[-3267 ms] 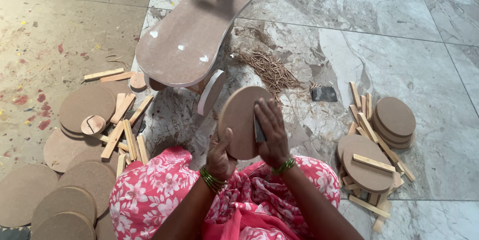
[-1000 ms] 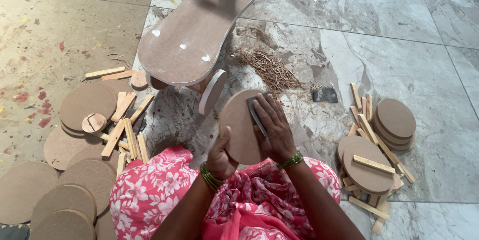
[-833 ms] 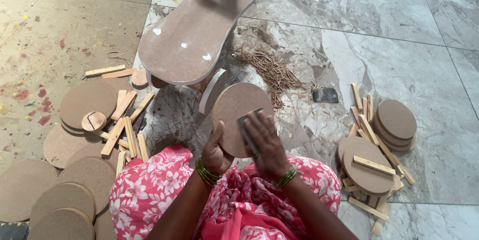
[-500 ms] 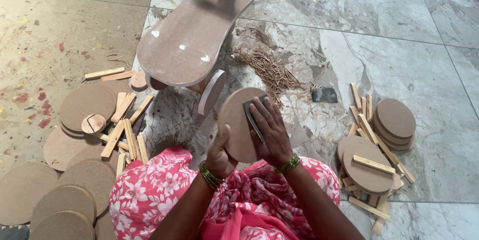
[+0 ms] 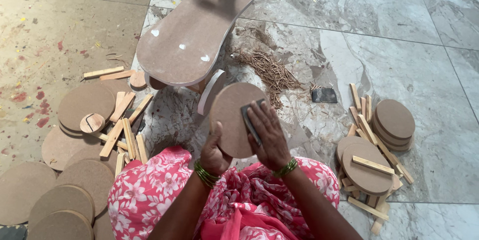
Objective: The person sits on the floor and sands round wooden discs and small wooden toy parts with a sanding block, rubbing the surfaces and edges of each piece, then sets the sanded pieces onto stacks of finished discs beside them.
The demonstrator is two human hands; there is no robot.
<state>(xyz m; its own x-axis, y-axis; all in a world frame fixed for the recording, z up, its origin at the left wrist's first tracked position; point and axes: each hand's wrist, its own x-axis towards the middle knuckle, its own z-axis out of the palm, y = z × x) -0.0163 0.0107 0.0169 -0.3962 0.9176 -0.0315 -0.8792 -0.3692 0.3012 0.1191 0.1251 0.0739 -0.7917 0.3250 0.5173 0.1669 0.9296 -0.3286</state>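
Note:
I hold a round brown fibreboard disc [image 5: 230,115] upright above my lap. My left hand [image 5: 214,152] grips its lower edge from below. Pressed flat against the disc's face, my right hand [image 5: 268,135] holds a small dark sanding pad [image 5: 248,119]. Both wrists wear green bangles. My lap is covered in pink floral cloth [image 5: 164,190].
A long curved wooden board [image 5: 194,30] stands just ahead. Piles of round discs [image 5: 75,170] and wooden strips [image 5: 122,130] lie at left. More discs [image 5: 394,120] and strips lie at right. A heap of shavings [image 5: 269,70] and a dark pad [image 5: 324,95] rest on the marble floor.
My right hand has slid the pad back and forth over the disc's face, down towards me and up again. The disc has tilted a little in my left hand.

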